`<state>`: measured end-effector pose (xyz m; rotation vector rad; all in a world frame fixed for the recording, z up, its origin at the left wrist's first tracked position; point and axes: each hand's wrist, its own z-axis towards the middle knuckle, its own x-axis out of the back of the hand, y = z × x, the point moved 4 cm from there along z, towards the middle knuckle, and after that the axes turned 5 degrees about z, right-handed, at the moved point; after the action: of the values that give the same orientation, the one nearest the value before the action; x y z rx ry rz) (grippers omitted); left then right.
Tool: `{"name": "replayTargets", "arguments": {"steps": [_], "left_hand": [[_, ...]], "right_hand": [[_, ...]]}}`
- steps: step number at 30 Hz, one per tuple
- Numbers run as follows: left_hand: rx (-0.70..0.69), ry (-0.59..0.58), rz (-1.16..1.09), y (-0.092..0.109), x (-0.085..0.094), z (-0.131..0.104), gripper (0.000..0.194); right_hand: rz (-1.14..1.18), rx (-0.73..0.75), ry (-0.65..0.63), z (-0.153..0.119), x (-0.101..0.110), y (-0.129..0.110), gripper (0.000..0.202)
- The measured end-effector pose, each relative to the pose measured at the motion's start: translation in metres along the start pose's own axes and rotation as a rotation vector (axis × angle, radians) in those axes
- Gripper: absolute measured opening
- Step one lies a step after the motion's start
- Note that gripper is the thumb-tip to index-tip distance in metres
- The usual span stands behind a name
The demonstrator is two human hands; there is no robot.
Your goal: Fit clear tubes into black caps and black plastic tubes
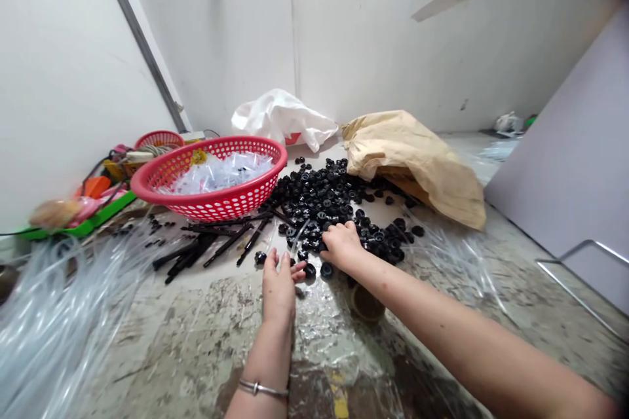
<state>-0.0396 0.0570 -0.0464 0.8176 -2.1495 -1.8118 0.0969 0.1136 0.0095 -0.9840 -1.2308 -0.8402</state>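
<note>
Right hand (341, 243) touches caps (322, 215); white bag's (278, 111) marking (293, 138) illegible.

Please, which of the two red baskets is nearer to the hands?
The large red basket, holding clear pieces, is nearer to the left hand and right hand; the small red basket stands farther back.

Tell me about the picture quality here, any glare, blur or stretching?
In the head view, glare streaks the clear tubing at the left and the tabletop near the bottom middle; in the same head view, the black pieces carry small highlights, the right forearm looks stretched toward the corner, and the upper-right corner is dark and blurred.
</note>
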Motion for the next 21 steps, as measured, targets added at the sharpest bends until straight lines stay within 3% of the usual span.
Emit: {"name": "replayTargets", "arguments": {"steps": [3,6,8,11,14,16,19,21], "left_hand": [[-0.082,0.013,0.105,0.009,0.005,-0.005,0.052],[-0.298,0.075,0.207,0.026,0.007,-0.015,0.045],[-0.328,-0.06,0.144,0.031,-0.002,-0.023,0.044],[-0.102,-0.444,-0.024,0.023,-0.024,-0.038,0.047],[0.04,-0.613,-0.06,0.016,-0.035,-0.049,0.04],[0.055,-0.614,-0.088,0.015,-0.036,-0.051,0.038],[0.055,-0.548,-0.141,0.017,-0.034,-0.051,0.04],[0.066,-0.542,-0.152,0.016,-0.034,-0.053,0.041]], "right_hand": [[0.021,-0.034,0.034,0.003,0.009,0.007,0.018],[0.072,-0.095,0.103,-0.007,0.03,0.013,0.025],[0.114,-0.083,0.154,-0.023,0.044,0.007,0.027],[0.141,0.054,0.229,-0.053,0.055,-0.012,0.025],[0.195,0.121,0.256,-0.076,0.053,-0.013,0.023],[0.281,0.02,0.239,-0.085,0.049,0.011,0.025],[0.277,-0.353,0.163,-0.091,0.042,0.076,0.026],[0.227,-0.483,0.146,-0.088,0.035,0.115,0.032]]}}
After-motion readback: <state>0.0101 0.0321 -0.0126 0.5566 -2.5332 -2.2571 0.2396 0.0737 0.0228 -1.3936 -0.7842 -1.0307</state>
